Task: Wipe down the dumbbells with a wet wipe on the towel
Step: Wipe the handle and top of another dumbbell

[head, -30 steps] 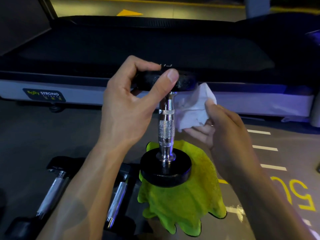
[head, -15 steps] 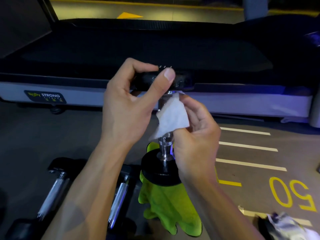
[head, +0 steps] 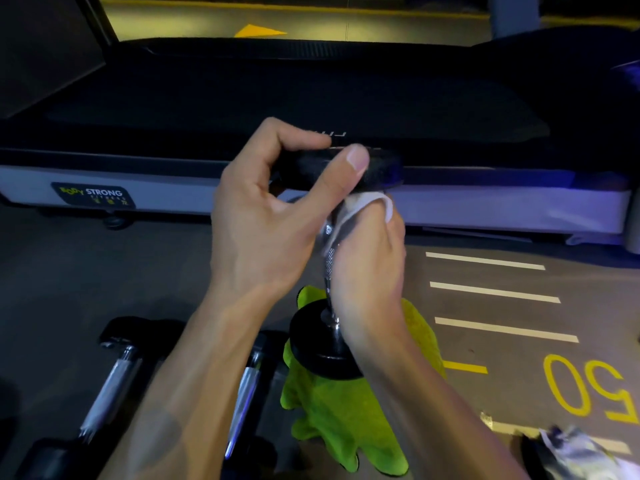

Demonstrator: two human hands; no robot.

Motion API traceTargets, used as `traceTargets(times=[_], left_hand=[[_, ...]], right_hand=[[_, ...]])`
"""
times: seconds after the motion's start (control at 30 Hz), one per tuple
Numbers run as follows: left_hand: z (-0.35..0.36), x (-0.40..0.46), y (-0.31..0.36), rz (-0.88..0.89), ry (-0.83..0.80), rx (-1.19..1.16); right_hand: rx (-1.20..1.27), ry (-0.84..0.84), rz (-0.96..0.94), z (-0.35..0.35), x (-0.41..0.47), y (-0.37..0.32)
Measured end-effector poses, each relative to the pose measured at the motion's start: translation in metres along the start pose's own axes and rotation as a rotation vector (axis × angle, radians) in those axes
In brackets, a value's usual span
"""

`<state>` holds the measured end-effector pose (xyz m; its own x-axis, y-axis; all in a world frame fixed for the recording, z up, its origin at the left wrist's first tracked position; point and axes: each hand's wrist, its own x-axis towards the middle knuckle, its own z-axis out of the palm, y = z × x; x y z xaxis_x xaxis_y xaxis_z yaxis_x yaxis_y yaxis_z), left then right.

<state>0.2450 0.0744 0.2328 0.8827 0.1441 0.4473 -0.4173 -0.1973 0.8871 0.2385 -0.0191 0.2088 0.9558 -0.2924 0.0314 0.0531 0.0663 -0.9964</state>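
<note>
Head view: two dumbbells [head: 110, 386] lie on the floor beside a green towel [head: 332, 417], where another dumbbell [head: 323, 344] stands upright. Right hand [head: 370, 271] wraps a wipe [head: 360, 207] around its handle; left hand [head: 270, 216] fingers grip the top weight.

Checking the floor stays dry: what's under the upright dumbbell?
The green towel lies under the upright dumbbell, spread over the floor. The lower plate and right hand cover the contact patch.

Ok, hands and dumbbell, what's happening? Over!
Left hand grips upright black dumbbell's top plate. Right hand wraps white wet wipe round chrome handle. Base on green towel. Nothing blocking.
</note>
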Motion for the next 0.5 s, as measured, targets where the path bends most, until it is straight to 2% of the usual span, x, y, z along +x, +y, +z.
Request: traceTargets(times=[0.07, 0.17, 0.23, 0.27, 0.33, 0.43, 0.5], left_hand=[[-0.002, 0.0, 0.0, -0.007, -0.004, -0.039], [-0.002, 0.001, -0.001, -0.016, 0.018, -0.045], [-0.002, 0.003, -0.002, -0.026, 0.032, -0.046], [-0.001, 0.004, -0.002, -0.027, 0.033, -0.052], [0.001, 0.004, -0.002, -0.015, 0.03, -0.054], [0.006, 0.003, -0.001, 0.017, 0.035, 0.024], [0.009, 0.003, 0.002, 0.025, 0.029, 0.05]], right_hand=[[0.075, -0.047, 0.135, -0.004, 0.008, -0.002], [0.339, -0.272, 0.335, -0.006, 0.022, 0.001], [0.429, -0.307, 0.36, -0.008, 0.026, 0.003], [0.381, -0.263, 0.358, -0.009, 0.024, 0.005], [0.241, -0.204, 0.243, -0.011, 0.018, 0.011], [-0.057, -0.148, -0.075, -0.001, 0.002, 0.013], [-0.18, -0.126, -0.162, 0.007, 0.0, 0.017]])
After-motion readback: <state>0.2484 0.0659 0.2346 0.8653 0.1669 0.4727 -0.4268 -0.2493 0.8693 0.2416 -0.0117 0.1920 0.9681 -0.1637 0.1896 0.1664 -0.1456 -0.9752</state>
